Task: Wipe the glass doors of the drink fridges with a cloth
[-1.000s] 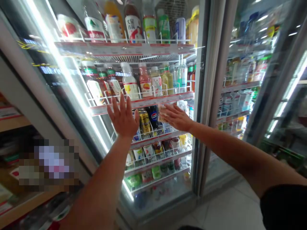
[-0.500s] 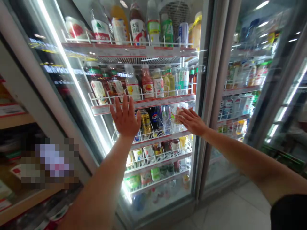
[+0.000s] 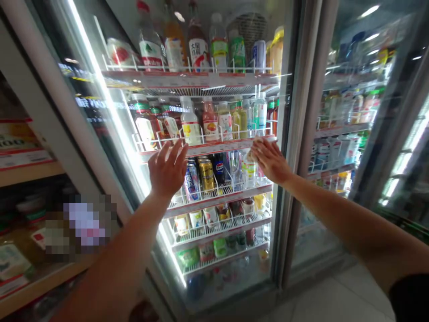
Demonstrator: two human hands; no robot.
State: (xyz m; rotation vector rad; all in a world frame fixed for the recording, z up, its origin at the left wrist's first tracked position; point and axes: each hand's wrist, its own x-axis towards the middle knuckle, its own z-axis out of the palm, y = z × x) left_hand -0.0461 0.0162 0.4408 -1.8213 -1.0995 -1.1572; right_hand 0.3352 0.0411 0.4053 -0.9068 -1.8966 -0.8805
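Smooth, reflective glass across a cooler door (image 3: pixel 234 288), with satin grey metal along the frame (image 3: pixel 304 112). Behind it, glossy plastic on a pink-drink bottle (image 3: pixel 210 123), shiny gold metal on a can (image 3: pixel 206 174). In front, pale, matt-looking cloth (image 3: pixel 253 154) under the right hand (image 3: pixel 270 162), dull black fabric on the sleeve (image 3: pixel 411 296), wood-look edging on a shelf (image 3: pixel 30 175).

Gold can (image 3: pixel 207 175); tiled floor (image 3: pixel 335 295)

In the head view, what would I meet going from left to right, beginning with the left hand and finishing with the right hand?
Left hand, blue can, gold can, dark bottle, right hand.
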